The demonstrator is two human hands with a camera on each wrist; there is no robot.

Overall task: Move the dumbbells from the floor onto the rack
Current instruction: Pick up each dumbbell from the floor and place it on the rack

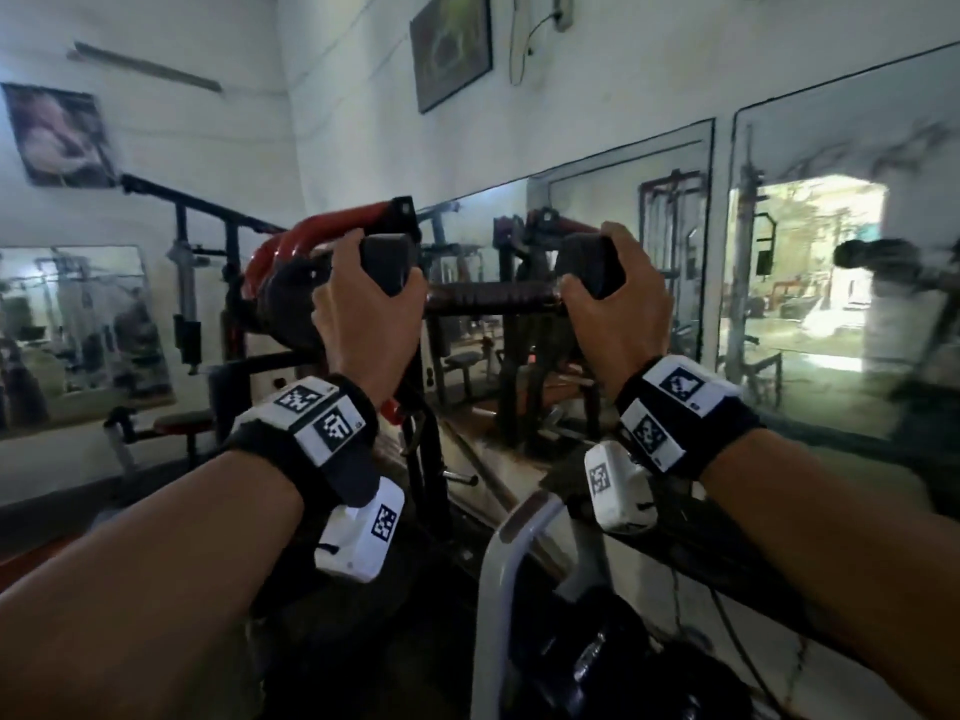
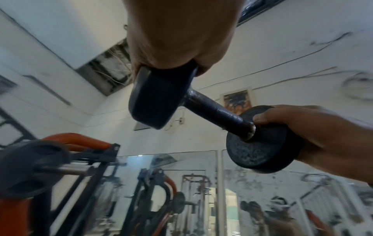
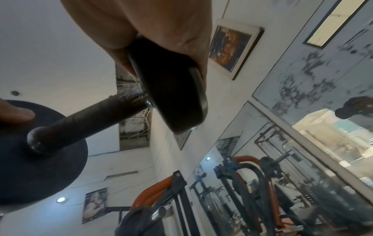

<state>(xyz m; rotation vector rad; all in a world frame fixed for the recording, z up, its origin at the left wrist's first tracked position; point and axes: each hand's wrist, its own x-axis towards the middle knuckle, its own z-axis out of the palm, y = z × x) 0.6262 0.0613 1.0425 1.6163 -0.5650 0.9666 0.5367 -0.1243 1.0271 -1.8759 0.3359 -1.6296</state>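
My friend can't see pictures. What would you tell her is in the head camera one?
Two hands hold one dark dumbbell up at chest height, the left hand gripping its left weight and the right hand its right weight. Both wrists wear black bands with white marker blocks. Behind are a red and black gym machine and wall mirrors.
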